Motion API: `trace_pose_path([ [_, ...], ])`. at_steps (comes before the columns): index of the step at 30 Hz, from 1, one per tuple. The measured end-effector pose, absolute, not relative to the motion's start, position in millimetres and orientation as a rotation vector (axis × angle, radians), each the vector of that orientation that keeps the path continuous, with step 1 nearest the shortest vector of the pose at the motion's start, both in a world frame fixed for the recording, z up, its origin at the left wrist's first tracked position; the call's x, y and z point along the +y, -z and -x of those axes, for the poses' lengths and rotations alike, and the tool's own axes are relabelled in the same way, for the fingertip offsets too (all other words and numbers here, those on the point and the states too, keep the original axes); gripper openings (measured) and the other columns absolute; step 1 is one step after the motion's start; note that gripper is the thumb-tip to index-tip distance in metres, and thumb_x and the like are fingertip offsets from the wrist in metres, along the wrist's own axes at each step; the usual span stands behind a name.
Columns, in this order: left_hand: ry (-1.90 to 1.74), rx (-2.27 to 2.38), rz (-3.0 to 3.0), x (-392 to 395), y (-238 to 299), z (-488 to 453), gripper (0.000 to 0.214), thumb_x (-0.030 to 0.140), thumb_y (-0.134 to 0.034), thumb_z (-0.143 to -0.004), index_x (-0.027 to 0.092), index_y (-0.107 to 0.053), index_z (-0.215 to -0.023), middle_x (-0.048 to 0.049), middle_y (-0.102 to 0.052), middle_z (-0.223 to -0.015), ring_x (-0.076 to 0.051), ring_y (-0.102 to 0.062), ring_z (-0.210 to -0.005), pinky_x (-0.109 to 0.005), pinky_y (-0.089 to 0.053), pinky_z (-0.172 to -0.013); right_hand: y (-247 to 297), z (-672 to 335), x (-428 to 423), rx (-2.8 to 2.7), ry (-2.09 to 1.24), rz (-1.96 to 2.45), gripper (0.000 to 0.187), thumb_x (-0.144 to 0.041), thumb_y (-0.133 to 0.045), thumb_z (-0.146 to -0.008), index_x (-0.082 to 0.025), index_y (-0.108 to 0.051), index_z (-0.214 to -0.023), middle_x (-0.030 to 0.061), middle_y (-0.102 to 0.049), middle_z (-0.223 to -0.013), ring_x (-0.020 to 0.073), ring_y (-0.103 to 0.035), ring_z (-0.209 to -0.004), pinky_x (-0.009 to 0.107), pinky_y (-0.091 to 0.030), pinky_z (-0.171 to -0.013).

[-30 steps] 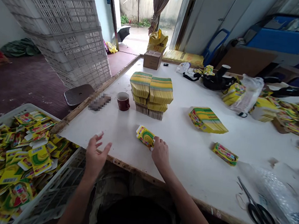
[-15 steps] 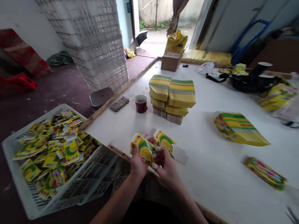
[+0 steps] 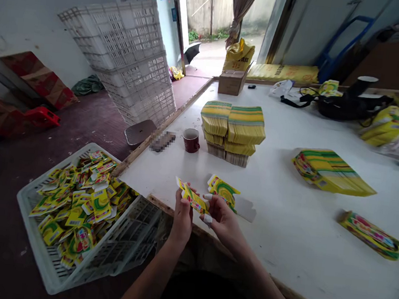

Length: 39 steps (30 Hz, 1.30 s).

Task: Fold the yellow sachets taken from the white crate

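Between my two hands is a small yellow-green printed carton [image 3: 193, 199], tilted on its edge above the table's front edge. My left hand [image 3: 183, 215] grips its left end, thumb on the near side. At the right end, the fingertips of my right hand [image 3: 219, 214] pinch it; some fingertips have white coverings. Just behind, unfolded flat cartons [image 3: 224, 190] lie on the white table [image 3: 283, 236], one printed side up and one showing a plain pale surface. Stacks of flat cartons [image 3: 247, 124] stand farther back.
A dark red mug [image 3: 191, 141] stands left of the stacks. Fanned cartons [image 3: 330, 169] and a bundle [image 3: 372, 234] lie at right. On my left, a crate [image 3: 62, 278] holds many small cartons; white crates [image 3: 131, 55] are piled behind. A black bag [image 3: 344, 106] sits at back right.
The carton in my hands has turned from its broad face toward me to its narrow edge. Both hands still hold it. The view has shifted slightly.
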<state>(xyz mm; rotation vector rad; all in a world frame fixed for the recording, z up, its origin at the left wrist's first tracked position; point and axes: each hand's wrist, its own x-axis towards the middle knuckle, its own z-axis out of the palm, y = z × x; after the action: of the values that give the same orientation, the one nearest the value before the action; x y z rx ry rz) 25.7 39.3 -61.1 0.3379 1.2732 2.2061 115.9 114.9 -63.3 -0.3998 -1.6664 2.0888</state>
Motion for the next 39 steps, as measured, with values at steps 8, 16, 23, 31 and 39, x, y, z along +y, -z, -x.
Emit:
trace_pose_path([
  [8, -2.033, 1.574, -0.625, 17, 47, 8, 0.038, 0.039, -0.066, -0.081, 0.013, -0.058, -0.107, -0.0102, -0.063, -0.105, -0.018, -0.059, -0.094, -0.028, -0.047, -0.085, 60, -128, 144, -2.057, -1.4, 0.541, 0.01, -0.021, -0.055, -0.082, -0.015, -0.063, -0.085, 0.0045, -0.059, -0.078, 0.0167, -0.052, -0.073, 0.028, -0.042, -0.066],
  [16, -0.928, 1.993, -1.346, 10, 9, 19, 0.086, 0.042, -0.077, -0.064, 0.016, -0.034, -0.135, -0.012, -0.048, -0.129, -0.026, -0.047, -0.117, -0.039, -0.039, -0.1, 34, -129, 139, -2.302, -0.591, 0.045, 0.019, -0.008, -0.047, -0.09, -0.019, -0.062, -0.096, 0.0042, -0.06, -0.091, 0.0167, -0.047, -0.085, 0.032, -0.042, -0.077],
  [23, -1.136, 2.367, -1.049, 21, 39, -3, 0.074, 0.04, -0.068, -0.07, 0.014, -0.03, -0.128, -0.0133, -0.051, -0.115, -0.026, -0.053, -0.104, -0.04, -0.045, -0.089, 62, -127, 101, -1.835, -1.127, 0.416, 0.031, -0.009, -0.053, -0.086, -0.022, -0.05, -0.114, 0.0072, -0.053, -0.114, 0.0167, -0.053, -0.107, 0.032, -0.046, -0.093],
  [31, -1.322, 2.073, -1.502, 9, 50, -14, 0.072, 0.035, -0.066, -0.078, 0.023, -0.021, -0.134, -0.0102, -0.05, -0.117, -0.02, -0.055, -0.101, -0.031, -0.048, -0.086, 38, -116, 134, -1.25, -2.313, 0.77, 0.044, -0.048, -0.074, -0.067, -0.013, -0.052, -0.082, 0.0003, -0.05, -0.066, 0.0106, -0.045, -0.059, 0.021, -0.037, -0.053],
  [39, -1.616, 1.963, -1.297, 13, 48, -20, 0.079, 0.03, -0.068, -0.076, 0.024, -0.018, -0.137, -0.0119, -0.041, -0.129, -0.02, -0.049, -0.113, -0.031, -0.043, -0.096, 61, -115, 102, -0.821, -2.752, 0.242, 0.052, -0.066, -0.063, -0.073, -0.017, -0.059, -0.092, 0.0043, -0.056, -0.082, 0.0156, -0.052, -0.073, 0.027, -0.044, -0.071],
])
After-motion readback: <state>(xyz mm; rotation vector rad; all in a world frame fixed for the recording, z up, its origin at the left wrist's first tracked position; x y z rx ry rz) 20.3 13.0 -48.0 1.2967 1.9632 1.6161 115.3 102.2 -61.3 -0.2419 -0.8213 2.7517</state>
